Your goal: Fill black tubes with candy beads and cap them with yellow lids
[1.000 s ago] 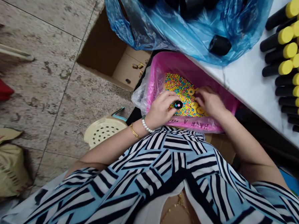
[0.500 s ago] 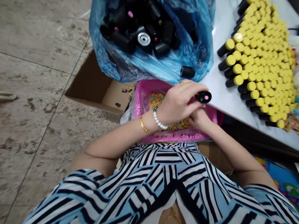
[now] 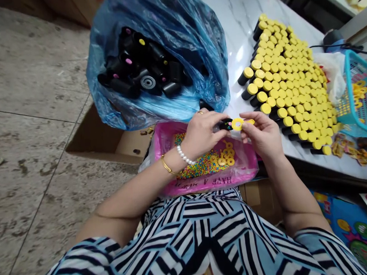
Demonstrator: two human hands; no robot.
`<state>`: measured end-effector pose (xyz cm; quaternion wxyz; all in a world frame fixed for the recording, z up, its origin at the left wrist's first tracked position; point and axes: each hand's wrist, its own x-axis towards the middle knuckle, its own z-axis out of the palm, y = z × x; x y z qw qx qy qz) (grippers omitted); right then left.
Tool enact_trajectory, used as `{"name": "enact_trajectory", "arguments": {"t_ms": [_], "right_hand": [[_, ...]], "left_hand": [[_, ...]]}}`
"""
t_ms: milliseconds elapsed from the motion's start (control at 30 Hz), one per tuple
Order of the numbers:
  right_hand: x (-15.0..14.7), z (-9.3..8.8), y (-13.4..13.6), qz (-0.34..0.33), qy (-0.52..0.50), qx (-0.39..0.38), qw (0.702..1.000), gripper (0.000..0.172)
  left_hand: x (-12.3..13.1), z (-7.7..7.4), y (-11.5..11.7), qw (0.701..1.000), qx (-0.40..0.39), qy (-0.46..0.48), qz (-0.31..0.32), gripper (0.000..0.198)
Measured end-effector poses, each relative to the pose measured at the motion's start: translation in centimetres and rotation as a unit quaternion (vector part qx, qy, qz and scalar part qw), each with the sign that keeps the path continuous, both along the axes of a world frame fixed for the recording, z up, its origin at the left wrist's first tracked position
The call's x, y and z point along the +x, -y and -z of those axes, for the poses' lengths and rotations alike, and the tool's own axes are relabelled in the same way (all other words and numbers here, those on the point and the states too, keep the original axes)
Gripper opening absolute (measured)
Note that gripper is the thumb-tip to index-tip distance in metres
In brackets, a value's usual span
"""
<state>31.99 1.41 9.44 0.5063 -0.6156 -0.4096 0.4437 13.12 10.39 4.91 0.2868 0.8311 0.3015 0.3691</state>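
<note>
My left hand [image 3: 203, 134] is closed round a small black tube [image 3: 224, 124], held above the pink bag [image 3: 204, 183] of small coloured candy beads [image 3: 200, 164]. My right hand [image 3: 261, 135] pinches a yellow ring cap [image 3: 237, 124] right at the tube's open end. Several more yellow caps [image 3: 226, 155] lie on the beads in the pink bag. Both hands meet at the edge of the white marble table [image 3: 243, 40].
A blue plastic bag [image 3: 172, 31] full of black tubes rests on the table's left edge. Rows of black tubes with yellow caps [image 3: 291, 78] cover the table. A teal basket [image 3: 361, 99] stands at right. An open cardboard box [image 3: 106, 139] sits on the floor.
My left hand lifted the black tube out of the pink bag towards the table. My right hand came up from the beads with a yellow cap and brought it to the tube's end.
</note>
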Motion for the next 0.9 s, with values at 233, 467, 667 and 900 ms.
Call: {"name": "enact_trajectory", "arguments": {"t_ms": [233,467,667,900], "right_hand": [[-0.7,0.2,-2.3,-0.018,-0.037,-0.031,0.999,0.023],[-1.0,-0.2,-2.4,0.000,-0.053,-0.057,0.997,0.021],[-0.8,-0.3,-2.4,-0.014,-0.028,-0.064,0.998,0.027],[-1.3,-0.7,-2.4,-0.039,-0.020,-0.075,0.996,0.031]], "left_hand": [[0.1,-0.2,0.1,1.000,0.014,0.011,0.015,0.020],[-0.1,-0.2,0.0,0.999,0.018,-0.051,0.010,0.021],[-0.7,-2.4,0.1,0.995,-0.035,-0.082,0.050,0.017],[0.2,-4.6,-0.2,0.921,-0.371,0.030,0.118,0.042]]}}
